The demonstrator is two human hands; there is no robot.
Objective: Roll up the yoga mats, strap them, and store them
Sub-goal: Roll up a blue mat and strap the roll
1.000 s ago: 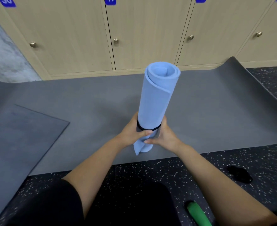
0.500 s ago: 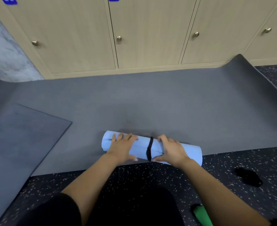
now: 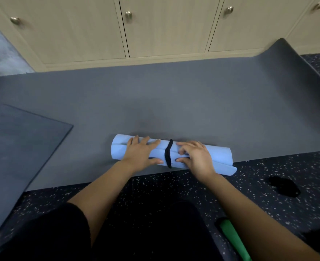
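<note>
A rolled light-blue yoga mat (image 3: 219, 155) lies sideways on the near edge of a large grey mat (image 3: 174, 102). A black strap (image 3: 168, 155) circles its middle. My left hand (image 3: 140, 154) lies flat on the roll left of the strap, fingers straight. My right hand (image 3: 196, 157) rests on the roll right of the strap, its fingers curled against the blue surface beside the strap.
Beige lockers (image 3: 166, 27) with round knobs line the far wall. A second dark mat (image 3: 19, 144) lies at the left. On the speckled floor sit a black strap bundle (image 3: 283, 187) at the right and a green rolled mat (image 3: 232, 240) near my right forearm.
A second ago both hands held the blue roll upright by its lower end. It now lies flat on the grey mat with both hands on top, and the view has tilted down.
</note>
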